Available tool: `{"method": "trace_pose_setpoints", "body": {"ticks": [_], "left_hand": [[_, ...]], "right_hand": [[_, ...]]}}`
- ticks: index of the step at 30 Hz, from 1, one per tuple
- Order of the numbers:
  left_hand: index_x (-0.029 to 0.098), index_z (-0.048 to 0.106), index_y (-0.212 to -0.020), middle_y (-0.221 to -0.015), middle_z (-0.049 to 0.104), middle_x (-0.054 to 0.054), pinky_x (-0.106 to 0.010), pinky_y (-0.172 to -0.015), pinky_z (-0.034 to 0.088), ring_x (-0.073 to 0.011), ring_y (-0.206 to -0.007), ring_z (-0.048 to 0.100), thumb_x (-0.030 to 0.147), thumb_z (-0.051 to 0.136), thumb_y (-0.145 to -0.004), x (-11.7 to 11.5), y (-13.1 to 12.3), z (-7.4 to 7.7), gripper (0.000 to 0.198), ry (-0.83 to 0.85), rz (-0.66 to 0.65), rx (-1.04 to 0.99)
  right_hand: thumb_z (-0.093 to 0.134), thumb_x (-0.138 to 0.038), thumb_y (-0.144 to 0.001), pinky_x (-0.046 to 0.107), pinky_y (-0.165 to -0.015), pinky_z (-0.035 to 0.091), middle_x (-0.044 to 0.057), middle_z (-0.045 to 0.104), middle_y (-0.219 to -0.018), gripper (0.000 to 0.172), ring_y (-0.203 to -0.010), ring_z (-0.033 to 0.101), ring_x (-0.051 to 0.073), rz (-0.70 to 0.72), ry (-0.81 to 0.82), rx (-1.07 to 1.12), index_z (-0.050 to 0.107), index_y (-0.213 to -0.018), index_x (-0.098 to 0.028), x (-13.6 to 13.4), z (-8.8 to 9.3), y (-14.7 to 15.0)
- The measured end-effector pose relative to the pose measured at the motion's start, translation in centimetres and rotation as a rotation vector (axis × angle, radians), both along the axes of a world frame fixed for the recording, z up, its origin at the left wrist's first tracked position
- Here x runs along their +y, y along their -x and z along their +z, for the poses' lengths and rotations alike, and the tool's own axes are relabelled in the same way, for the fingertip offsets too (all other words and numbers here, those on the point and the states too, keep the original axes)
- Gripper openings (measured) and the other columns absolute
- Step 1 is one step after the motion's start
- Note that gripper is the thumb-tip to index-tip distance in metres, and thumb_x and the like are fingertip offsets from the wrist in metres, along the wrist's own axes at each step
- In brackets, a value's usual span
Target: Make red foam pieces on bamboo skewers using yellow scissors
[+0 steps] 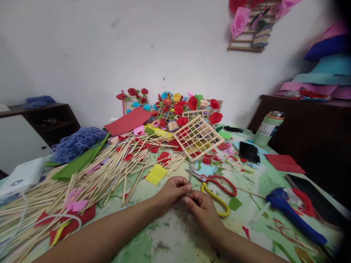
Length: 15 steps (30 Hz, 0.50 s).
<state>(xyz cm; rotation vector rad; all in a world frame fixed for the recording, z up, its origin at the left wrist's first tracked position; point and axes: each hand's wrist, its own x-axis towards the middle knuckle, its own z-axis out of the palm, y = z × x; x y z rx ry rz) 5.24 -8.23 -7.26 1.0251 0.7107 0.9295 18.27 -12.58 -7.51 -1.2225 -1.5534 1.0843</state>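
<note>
Close together over the near middle of the table, my left hand (173,193) and my right hand (204,210) both pinch a small bundle of thin grey wires (190,175). The wires stand upright, their upper ends fanned out above my fingers and their lower ends blurred below. Just beyond and right of my hands lie scissors (225,186) with one red and one yellow handle, blades partly apart. A yellow paper square (156,174) rests left of the wires, and a lattice of glued sticks (197,137) leans behind them.
Loose wooden sticks (109,175) spread across the left side, with blue yarn (79,142) behind. A blue glue gun (293,215), black phone (249,152) and green bottle (268,128) are at right. Paper flowers (178,109) crowd the back; a white power box (23,177) sits far left.
</note>
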Motion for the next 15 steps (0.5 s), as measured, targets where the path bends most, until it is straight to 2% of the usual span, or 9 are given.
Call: {"method": "trace_pose_setpoints", "body": {"ticks": [4,11,15], "left_hand": [[0.013,0.051,-0.062,-0.053,0.05,0.004,-0.018,-0.048,0.028,-0.0058,-0.048,0.042,0.029,0.074,-0.059,0.07,-0.02,-0.1,0.028,-0.012,-0.012,-0.013],[0.013,0.049,-0.062,-0.052,0.046,0.005,-0.019,-0.047,0.027,-0.0049,-0.048,0.039,0.031,0.075,-0.056,0.13,-0.06,-0.28,0.032,-0.011,0.013,0.006],[0.013,0.049,-0.062,-0.052,0.044,0.005,-0.019,-0.048,0.027,-0.005,-0.049,0.037,0.033,0.075,-0.056,0.09,-0.09,-0.09,0.034,-0.009,0.025,0.023]], "right_hand": [[0.052,-0.039,-0.074,0.023,-0.053,0.03,-0.003,0.04,-0.054,0.029,-0.055,0.035,0.011,0.018,-0.005,-0.003,0.044,-0.056,-0.018,-0.1,0.06,-0.02],[0.05,-0.039,-0.075,0.023,-0.054,0.03,-0.003,0.041,-0.055,0.028,-0.056,0.037,0.011,0.029,-0.024,0.009,0.048,-0.058,-0.017,-0.06,0.07,0.0],[0.05,-0.039,-0.075,0.023,-0.052,0.03,-0.004,0.042,-0.053,0.029,-0.053,0.037,0.01,0.02,-0.016,0.026,0.046,-0.056,-0.017,-0.15,0.18,0.07]]}}
